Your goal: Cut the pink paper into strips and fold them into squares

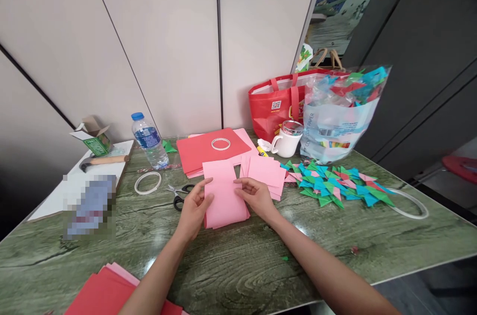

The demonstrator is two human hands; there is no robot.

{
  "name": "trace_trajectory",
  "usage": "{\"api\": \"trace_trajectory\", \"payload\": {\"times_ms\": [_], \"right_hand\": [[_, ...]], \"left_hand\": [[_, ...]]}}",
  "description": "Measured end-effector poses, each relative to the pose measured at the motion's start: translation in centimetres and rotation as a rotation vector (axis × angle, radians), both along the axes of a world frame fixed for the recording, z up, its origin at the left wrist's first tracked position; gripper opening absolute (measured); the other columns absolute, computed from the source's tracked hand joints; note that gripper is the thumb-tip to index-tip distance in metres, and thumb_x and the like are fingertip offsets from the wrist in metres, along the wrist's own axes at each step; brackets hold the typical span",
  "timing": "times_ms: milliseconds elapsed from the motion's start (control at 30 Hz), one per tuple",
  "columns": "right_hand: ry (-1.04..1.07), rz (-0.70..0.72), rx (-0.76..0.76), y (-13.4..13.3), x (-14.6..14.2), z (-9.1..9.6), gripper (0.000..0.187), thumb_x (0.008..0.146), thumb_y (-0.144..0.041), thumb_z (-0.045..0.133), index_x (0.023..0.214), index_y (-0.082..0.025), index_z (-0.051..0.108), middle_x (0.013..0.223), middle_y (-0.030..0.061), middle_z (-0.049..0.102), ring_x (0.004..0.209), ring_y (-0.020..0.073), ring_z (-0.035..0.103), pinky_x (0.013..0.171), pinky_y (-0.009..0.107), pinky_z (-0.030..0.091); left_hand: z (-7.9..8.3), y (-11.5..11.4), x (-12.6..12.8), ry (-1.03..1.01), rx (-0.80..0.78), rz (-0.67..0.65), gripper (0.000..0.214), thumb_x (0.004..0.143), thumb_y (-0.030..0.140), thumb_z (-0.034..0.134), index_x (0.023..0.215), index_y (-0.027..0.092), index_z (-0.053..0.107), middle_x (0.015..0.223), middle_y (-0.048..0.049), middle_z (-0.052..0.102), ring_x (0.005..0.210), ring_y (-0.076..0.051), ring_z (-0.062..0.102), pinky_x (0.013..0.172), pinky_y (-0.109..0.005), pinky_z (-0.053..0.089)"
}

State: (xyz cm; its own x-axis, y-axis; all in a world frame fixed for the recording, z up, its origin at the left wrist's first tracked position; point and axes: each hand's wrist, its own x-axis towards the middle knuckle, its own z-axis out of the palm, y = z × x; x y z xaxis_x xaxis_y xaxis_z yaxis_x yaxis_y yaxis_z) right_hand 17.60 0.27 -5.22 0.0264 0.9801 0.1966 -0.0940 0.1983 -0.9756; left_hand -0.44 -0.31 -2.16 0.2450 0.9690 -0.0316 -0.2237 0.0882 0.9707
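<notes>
Both hands are on a sheet of pink paper [226, 203], bent over on itself above the table. My left hand [194, 208] pinches its left edge between thumb and fingers. At the opposite edge, my right hand [258, 198] grips the same sheet with closed fingers. Just right of it lies a fanned pile of pink paper pieces [269, 176]. Black-handled scissors [179, 195] rest left of the sheet, close to my left hand. Behind, a roll of white tape [220, 144] sits on red paper sheets [197, 151].
Folded coloured paper pieces [331, 186] spread at the right, before a plastic bag [331, 131], a white mug [291, 141] and a red bag [264, 106]. On the left stand a water bottle [149, 143] and a hammer [108, 159]. More red paper [100, 292] lies near the front edge.
</notes>
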Motion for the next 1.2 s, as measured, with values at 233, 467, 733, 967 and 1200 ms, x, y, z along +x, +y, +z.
{"api": "trace_trajectory", "payload": {"times_ms": [233,467,733,967,1200], "right_hand": [[-0.004,0.041,-0.05,0.32,0.45,-0.27,0.025,0.064,-0.032,0.067,0.083,-0.018,0.066,0.062,-0.0009,0.058,0.057,0.0119,0.052,0.053,0.024,0.042],[0.053,0.015,-0.052,0.26,0.39,-0.24,0.021,0.061,-0.028,0.07,0.08,-0.019,0.069,0.063,-0.001,0.062,0.058,0.0119,0.054,0.056,0.025,0.042],[0.078,-0.018,-0.051,0.33,0.28,-0.23,0.021,0.06,-0.024,0.071,0.08,-0.019,0.071,0.062,-0.0013,0.063,0.056,0.0111,0.053,0.054,0.024,0.042],[0.096,-0.05,-0.064,0.32,0.17,-0.15,0.02,0.058,-0.024,0.072,0.077,-0.02,0.072,0.068,0.0012,0.068,0.061,0.0136,0.058,0.059,0.026,0.045],[0.076,-0.066,-0.056,0.21,0.09,-0.02,0.019,0.059,-0.024,0.072,0.078,-0.019,0.072,0.068,0.0011,0.068,0.062,0.014,0.059,0.06,0.026,0.046]], "left_hand": [[-0.85,0.38,-0.24,0.066,0.055,0.028,0.037,0.07,0.035,0.064,0.101,0.018,0.053,0.068,-0.0001,0.062,0.055,-0.012,0.055,0.048,-0.019,0.039],[-0.76,0.33,-0.22,0.084,0.069,0.026,0.037,0.07,0.035,0.063,0.101,0.018,0.05,0.068,0.0006,0.061,0.053,-0.011,0.053,0.047,-0.018,0.038],[-0.6,0.26,-0.17,0.084,0.059,0.03,0.039,0.071,0.035,0.062,0.103,0.018,0.048,0.06,0.003,0.057,0.046,-0.009,0.049,0.043,-0.017,0.035],[-0.65,0.25,-0.2,0.116,0.079,0.037,0.04,0.073,0.037,0.061,0.106,0.02,0.047,0.056,0.005,0.054,0.045,-0.008,0.046,0.042,-0.016,0.032],[-0.74,0.24,-0.16,0.137,0.077,0.058,0.037,0.073,0.039,0.06,0.102,0.02,0.048,0.055,0.0056,0.052,0.045,-0.008,0.045,0.042,-0.016,0.032]]}}
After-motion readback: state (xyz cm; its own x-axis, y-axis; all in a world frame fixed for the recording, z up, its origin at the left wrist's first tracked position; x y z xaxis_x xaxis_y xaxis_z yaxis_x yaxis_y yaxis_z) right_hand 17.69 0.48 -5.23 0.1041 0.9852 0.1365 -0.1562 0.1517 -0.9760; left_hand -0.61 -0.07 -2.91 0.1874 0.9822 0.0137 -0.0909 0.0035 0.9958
